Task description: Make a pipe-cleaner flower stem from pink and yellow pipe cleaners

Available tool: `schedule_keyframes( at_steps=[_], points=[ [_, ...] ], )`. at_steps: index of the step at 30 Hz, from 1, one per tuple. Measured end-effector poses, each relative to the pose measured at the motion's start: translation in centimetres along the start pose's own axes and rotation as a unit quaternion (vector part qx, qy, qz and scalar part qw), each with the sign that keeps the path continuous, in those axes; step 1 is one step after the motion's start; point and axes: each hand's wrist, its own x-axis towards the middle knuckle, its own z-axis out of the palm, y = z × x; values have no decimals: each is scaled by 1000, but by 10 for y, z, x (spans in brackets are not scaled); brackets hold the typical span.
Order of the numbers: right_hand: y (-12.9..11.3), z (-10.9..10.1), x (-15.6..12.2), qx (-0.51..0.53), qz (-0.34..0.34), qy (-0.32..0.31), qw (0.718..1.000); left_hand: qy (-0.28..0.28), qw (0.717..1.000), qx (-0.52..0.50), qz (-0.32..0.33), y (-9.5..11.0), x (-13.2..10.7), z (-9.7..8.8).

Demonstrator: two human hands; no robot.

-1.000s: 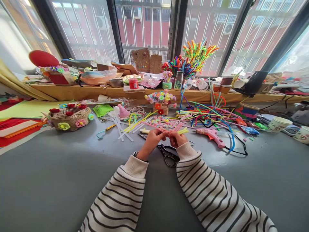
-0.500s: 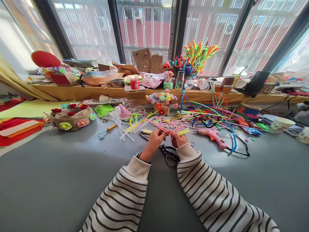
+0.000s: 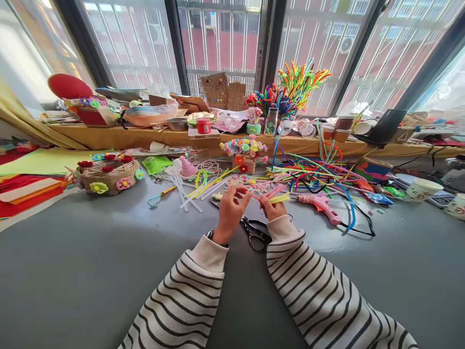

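Note:
My right hand (image 3: 272, 209) is closed in a pinch on pink pipe cleaners (image 3: 275, 190), whose ends stick out past the fingers. My left hand (image 3: 231, 213) is raised just to the left, fingers curved and apart, with its thumb and fingertips close to the pink tip; contact there is too small to make out. Pale yellow stems (image 3: 280, 198) lie beside the right hand; whether they are gripped is unclear. Beneath the hands, black-handled scissors (image 3: 257, 237) rest on the grey table (image 3: 145, 286).
A pink glue gun (image 3: 323, 206) with a black cord lies right of the hands. Behind it spreads a pile of coloured pipe cleaners (image 3: 312, 169). Glue sticks (image 3: 179, 189), a crochet hook (image 3: 160, 196) and a flower-trimmed basket (image 3: 109, 179) are to the left. Paper cups (image 3: 423, 188) stand far right.
My left hand has loosened from the pink pipe cleaner, its fingers lifting and spreading slightly to the left. My right hand keeps its pinch and has barely moved.

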Motion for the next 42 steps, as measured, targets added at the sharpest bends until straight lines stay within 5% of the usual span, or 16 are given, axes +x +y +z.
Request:
schedule_keyframes(
  at_steps=[3,6,15,24,28,33,38,42],
  points=[
    [-4,-3,2,17,37,-8,999,1,987,97,128,4,1,-4],
    [-5,-4,3,34,56,-19,998,-44,973,141,180,4,0,-4],
    [2,2,1,13,85,0,996,-53,969,179,164,4,-6,0],
    [-4,-4,4,27,67,-30,997,-82,980,97,151,3,-1,-1],
    [-10,-7,4,55,84,-32,994,-176,980,-56,69,5,1,-2],
    [-15,-11,5,91,87,-15,992,-258,929,-248,-97,8,0,0],
    [-17,-13,5,121,66,-36,990,-214,909,-305,-187,8,-1,2],
    [-18,-8,-1,130,40,-117,984,-135,915,-322,-200,3,0,2]
  ],
)
